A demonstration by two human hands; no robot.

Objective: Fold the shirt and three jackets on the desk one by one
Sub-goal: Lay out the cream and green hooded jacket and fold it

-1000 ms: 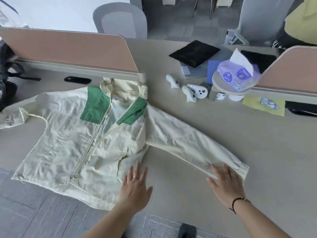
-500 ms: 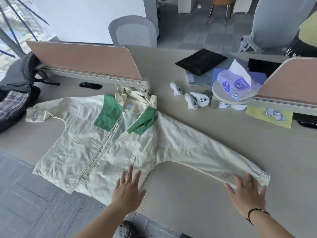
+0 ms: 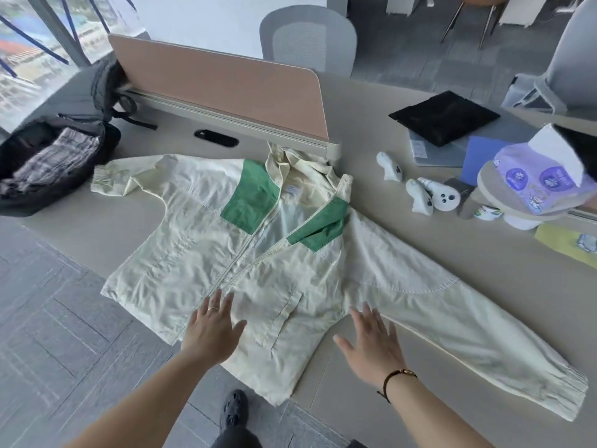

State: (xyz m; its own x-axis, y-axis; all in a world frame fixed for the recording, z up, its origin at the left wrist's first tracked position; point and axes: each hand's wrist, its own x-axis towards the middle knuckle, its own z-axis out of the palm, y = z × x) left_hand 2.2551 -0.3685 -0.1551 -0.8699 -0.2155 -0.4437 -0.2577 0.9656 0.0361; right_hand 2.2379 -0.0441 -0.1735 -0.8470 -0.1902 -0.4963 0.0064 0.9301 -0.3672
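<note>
Cream-and-green jacket (image 3: 258, 270) lies spread face up on the counter (image 3: 484, 260); both hands are flat with straight fingers, left hand (image 3: 211, 331) on its hem, right hand (image 3: 371, 344) beside its underarm.

No readable text anywhere. Printed round emblems on the purple tissue pack (image 3: 536, 185) (too blurred to make out), and a small white neck label inside the jacket (image 3: 292, 190), likewise illegible.
</note>
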